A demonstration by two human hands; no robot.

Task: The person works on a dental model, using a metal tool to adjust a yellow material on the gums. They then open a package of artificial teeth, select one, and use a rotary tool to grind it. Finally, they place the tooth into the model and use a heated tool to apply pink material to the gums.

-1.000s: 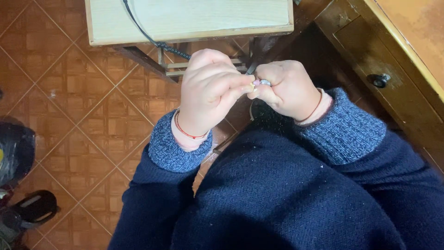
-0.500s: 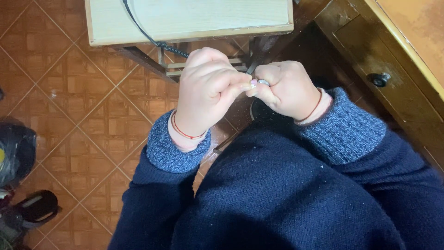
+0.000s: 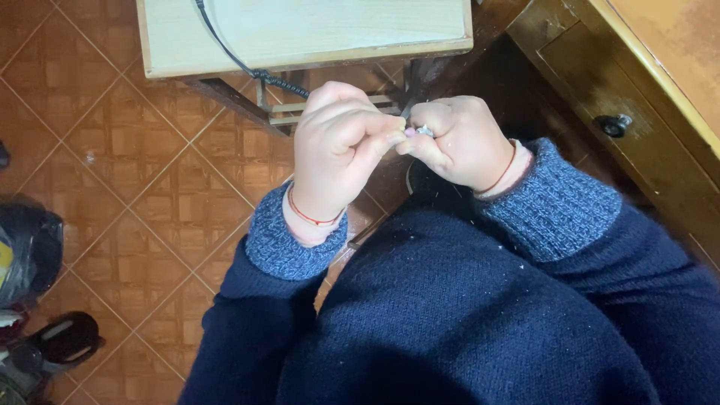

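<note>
Landmark = small silver piece (image 3: 424,131), pinched where the two hands meet, above the lap and just below the near edge of the light wood tabletop (image 3: 315,37).

Far left of it, at frame edge: dark bag (image 3: 26,251) and a black shoe (image 3: 64,341) on the tiled floor (image 3: 127,187).

Left of it, touching: left hand (image 3: 341,154), fingers (image 3: 375,135) curled narrow, thumb + forefinger tips pressed vs the piece. Thin red cord (image 3: 311,217) round that wrist, blue knit cuff below.

Above-left of it: black cable (image 3: 232,56) runs off the tabletop and drops behind the left hand. Wooden slats under the tabletop show btw the hands and the edge.

At the piece itself: tiny, shiny, shape can't tell; mostly hidden by fingertips.

Right of it, touching: right hand (image 3: 461,142), fingers closed tight around the piece, held in the fist w/ only a bit showing at the thumb side. Red cord on this wrist too.

Far right of it: dark wood drawer front w/ round black knob (image 3: 613,124).

Below it: navy sweater (image 3: 480,315), pale flecks on the knit.
</note>
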